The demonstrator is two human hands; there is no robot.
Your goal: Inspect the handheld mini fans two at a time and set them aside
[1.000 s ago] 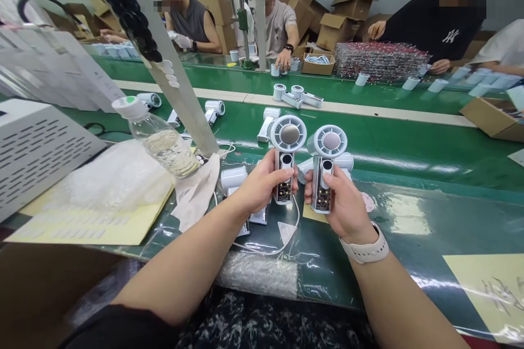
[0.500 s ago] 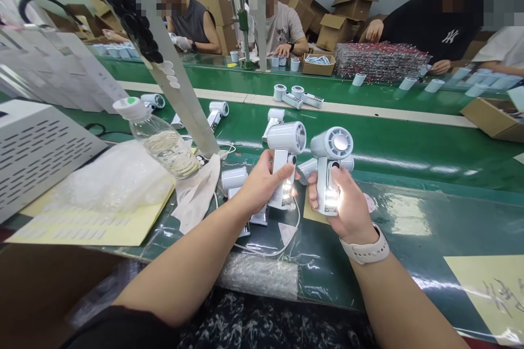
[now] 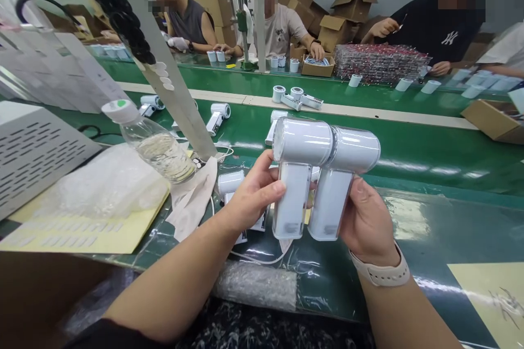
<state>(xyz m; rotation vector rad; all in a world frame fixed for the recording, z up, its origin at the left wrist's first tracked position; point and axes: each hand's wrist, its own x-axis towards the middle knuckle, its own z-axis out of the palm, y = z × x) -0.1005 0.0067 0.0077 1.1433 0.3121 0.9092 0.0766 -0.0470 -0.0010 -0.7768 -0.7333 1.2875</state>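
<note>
Two pale blue handheld fans are held upright side by side above the green table, their round heads touching or nearly so. My left hand point(image 3: 262, 191) is closed on the left handheld fan point(image 3: 291, 196), thumb along its handle. My right hand point(image 3: 368, 221) grips the right handheld fan point(image 3: 331, 202) from its outer side. Plain handle faces with a small dark mark near the base show towards me; the fans' buttons are out of sight. Partly behind my left hand, another fan point(image 3: 231, 181) lies on the table, and a white cable point(image 3: 262, 260) curves below it.
A tilted plastic bottle point(image 3: 159, 147) of white discs leans by a metal post point(image 3: 180, 84). At left are a plastic bag point(image 3: 106, 180) on yellow paper and a vented grey box point(image 3: 41, 158). More fans point(image 3: 219, 115) lie on the green belt. Co-workers sit across.
Both fans have been turned round, from their button side to their plain side, and brought nearer to me and together. Across the belt, a co-worker's hand has moved into a small carton.
</note>
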